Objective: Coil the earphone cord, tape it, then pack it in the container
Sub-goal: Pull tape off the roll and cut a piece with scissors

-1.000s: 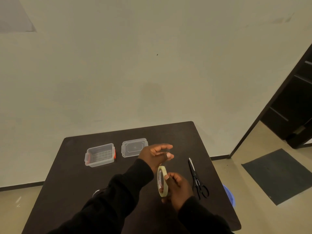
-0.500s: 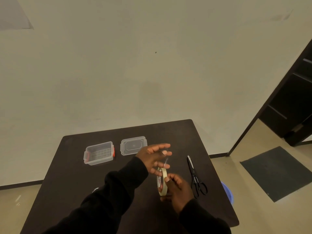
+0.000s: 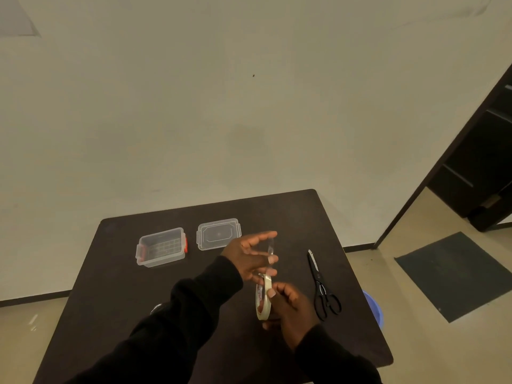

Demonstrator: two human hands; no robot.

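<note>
My right hand (image 3: 288,309) grips a roll of clear tape (image 3: 262,297) upright above the dark table (image 3: 116,295). My left hand (image 3: 250,257) is just above the roll, its fingers pinching a clear strip of tape (image 3: 271,249) pulled up from it. The clear plastic container (image 3: 160,246) with red latches stands open at the table's far left, and its clear lid (image 3: 219,234) lies beside it on the right. A small pale bit of what may be the earphone cord (image 3: 155,308) peeks out beside my left sleeve; the rest is hidden.
Black scissors (image 3: 321,286) lie on the table to the right of my hands, handles toward me. A blue tub (image 3: 374,309) sits on the floor past the table's right edge. A dark mat (image 3: 454,273) and a doorway are further right.
My left hand has drawn the tape strip further up from the roll, with its fingers spread wider. The right hand still holds the roll in place.
</note>
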